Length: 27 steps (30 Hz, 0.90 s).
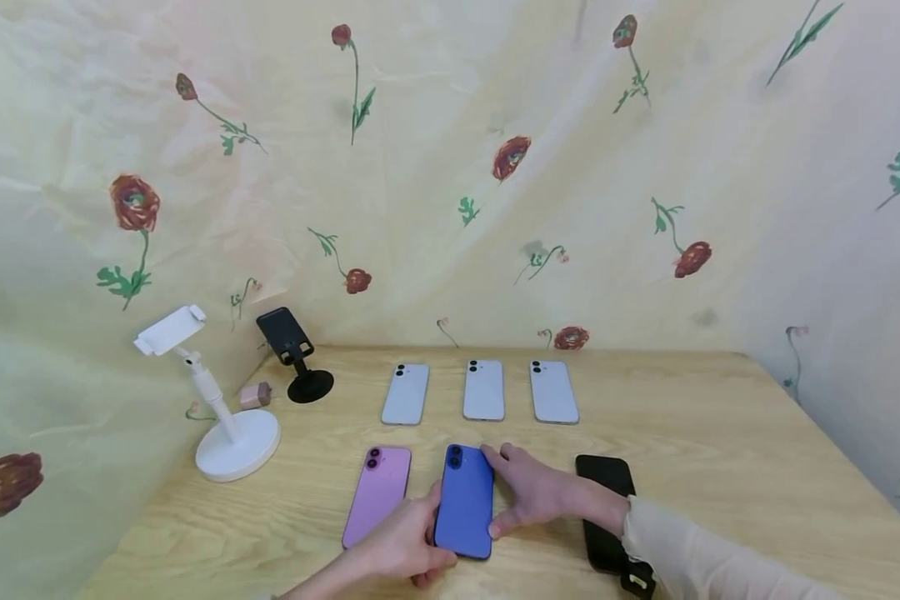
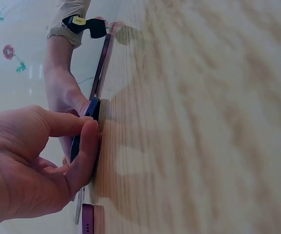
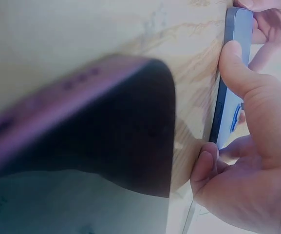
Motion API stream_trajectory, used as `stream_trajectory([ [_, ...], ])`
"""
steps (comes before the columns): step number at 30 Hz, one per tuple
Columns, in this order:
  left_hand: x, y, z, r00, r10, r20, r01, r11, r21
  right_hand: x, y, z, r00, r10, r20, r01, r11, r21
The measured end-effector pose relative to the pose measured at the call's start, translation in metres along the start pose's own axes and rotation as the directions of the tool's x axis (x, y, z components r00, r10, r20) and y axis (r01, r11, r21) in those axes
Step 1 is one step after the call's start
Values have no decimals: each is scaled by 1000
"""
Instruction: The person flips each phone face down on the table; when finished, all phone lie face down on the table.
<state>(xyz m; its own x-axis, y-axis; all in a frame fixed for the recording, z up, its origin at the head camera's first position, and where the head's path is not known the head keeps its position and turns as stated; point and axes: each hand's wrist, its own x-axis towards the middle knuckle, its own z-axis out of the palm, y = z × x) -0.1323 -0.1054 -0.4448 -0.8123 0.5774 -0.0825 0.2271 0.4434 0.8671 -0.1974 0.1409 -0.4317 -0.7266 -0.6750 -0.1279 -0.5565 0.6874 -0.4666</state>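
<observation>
A blue smartphone (image 1: 465,504) lies back up near the middle of the wooden table, its two camera lenses at the far left corner. My left hand (image 1: 408,537) grips its lower left edge; the left wrist view shows thumb and finger pinching the rim of the phone (image 2: 95,108) close over the wood. On the other side my right hand (image 1: 532,487) holds the right edge, thumb near the bottom corner and fingers near the top. A pink-purple phone (image 1: 378,492) lies just left, partly behind my left hand. Under my right forearm lies a phone with its black screen up (image 1: 603,475).
Three white phones, a left one (image 1: 406,394), a middle one (image 1: 483,390) and a right one (image 1: 554,392), lie in a row at the back. A white phone stand (image 1: 236,446), a black stand (image 1: 311,386) and a pinkish charger plug (image 1: 255,395) stand at the left. Floral cloth (image 1: 435,192) hangs behind.
</observation>
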Motion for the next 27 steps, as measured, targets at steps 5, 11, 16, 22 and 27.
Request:
stream_trajectory([
  [5, 1, 4, 0, 999, -36, -13, 36, 998, 44, 0, 0, -2, 1000, 7, 4, -7, 1000, 6],
  [11, 1, 7, 2, 996, -84, -26, 85, 994, 75, 1, 1, -2, 1000, 6, 17, -6, 1000, 19],
  [16, 1, 9, 2, 995, -99, -24, 101, 992, 82, 3, 4, -3, 1000, -8, 23, 7, 1000, 12],
  [22, 2, 10, 3, 992, -123, -27, 125, 989, 83, 2, 5, -3, 1000, -16, 23, 15, 1000, 16],
  [27, 1, 11, 4, 991, -132, -29, 134, 986, 97, 1, 3, -3, 999, -20, 29, 20, 1000, 17],
])
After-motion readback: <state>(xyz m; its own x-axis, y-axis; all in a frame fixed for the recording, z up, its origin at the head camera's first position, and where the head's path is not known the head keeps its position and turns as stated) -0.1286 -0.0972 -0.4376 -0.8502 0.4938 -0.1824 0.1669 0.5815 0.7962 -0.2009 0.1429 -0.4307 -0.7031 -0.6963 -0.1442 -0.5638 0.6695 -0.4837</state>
